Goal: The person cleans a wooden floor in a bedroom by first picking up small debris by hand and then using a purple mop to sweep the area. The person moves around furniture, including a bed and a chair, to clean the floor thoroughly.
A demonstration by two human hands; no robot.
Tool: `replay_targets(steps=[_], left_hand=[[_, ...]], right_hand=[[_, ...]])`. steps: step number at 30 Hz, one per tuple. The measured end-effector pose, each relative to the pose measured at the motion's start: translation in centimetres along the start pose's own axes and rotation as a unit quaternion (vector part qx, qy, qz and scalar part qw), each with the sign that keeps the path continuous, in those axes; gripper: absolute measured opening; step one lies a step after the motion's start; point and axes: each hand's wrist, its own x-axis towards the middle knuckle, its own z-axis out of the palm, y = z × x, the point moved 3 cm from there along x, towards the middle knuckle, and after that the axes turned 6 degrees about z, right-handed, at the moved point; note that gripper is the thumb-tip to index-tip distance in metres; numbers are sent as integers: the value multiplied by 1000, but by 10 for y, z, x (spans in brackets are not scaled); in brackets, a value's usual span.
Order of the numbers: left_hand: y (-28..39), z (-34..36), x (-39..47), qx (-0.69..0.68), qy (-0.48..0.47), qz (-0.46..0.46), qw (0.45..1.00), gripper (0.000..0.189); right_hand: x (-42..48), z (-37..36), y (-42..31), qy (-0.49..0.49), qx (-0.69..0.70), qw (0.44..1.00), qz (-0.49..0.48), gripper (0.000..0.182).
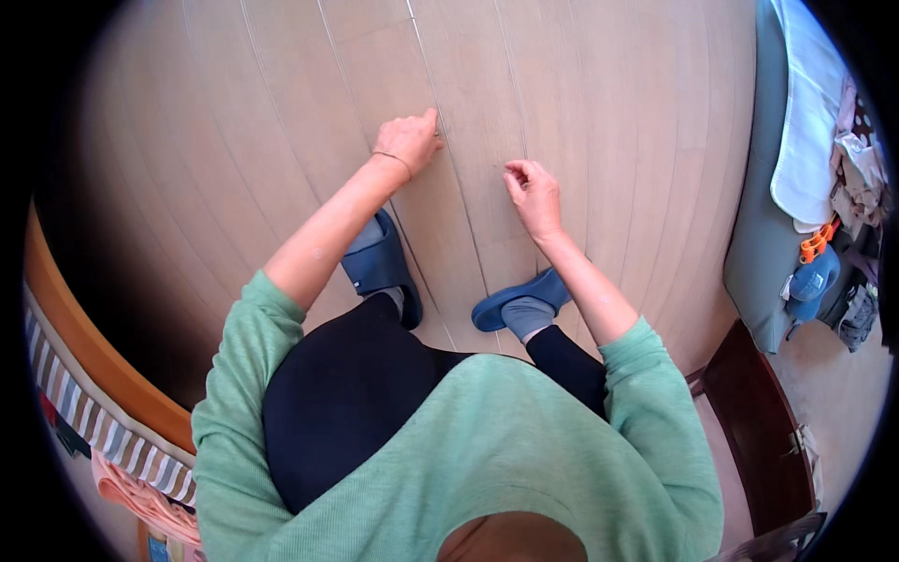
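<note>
My left hand (409, 145) is over the wood-plank floor (597, 91), its fingers curled and mostly turned away from view. A thin band circles that wrist. To its right is my right hand (535, 197), fingers bent and thumb close to the fingertips, with no object visible between them. Whether either hand pinches something tiny cannot be made out. Below the hands are my feet in blue slippers, the left slipper (383, 260) and the right slipper (523, 298), over grey socks.
At the right stands a grey upholstered piece (755, 246) with a white cloth (808, 140), a blue cap (813, 281) and clothes on it. A dark wooden door (758, 428) is at lower right. Striped bedding (105, 414) lies beside an orange-brown wooden edge (105, 365) at left.
</note>
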Motion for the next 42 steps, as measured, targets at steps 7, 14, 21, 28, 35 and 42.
replay_targets(steps=[7, 14, 21, 28, 35, 42], left_hand=[[0, 2, 1, 8, -2, 33, 999, 22], [-2, 2, -8, -47, 26, 23, 998, 24], [-2, 2, -13, -68, 68, 51, 994, 27], [-1, 4, -3, -20, 11, 102, 995, 20], [0, 9, -6, -9, 47, 161, 986, 10], [-55, -33, -56, -454, 161, 1, 876, 8]], right_hand=[[10, 15, -4, 35, -95, 995, -24, 10], [24, 40, -12, 25, -157, 986, -49, 9], [29, 74, -66, 87, 0, 996, -29, 11], [19, 76, -55, -70, 111, 989, -64, 33], [20, -3, -51, -199, 153, 967, -37, 28], [30, -83, -1, -101, 193, 976, 0, 21]])
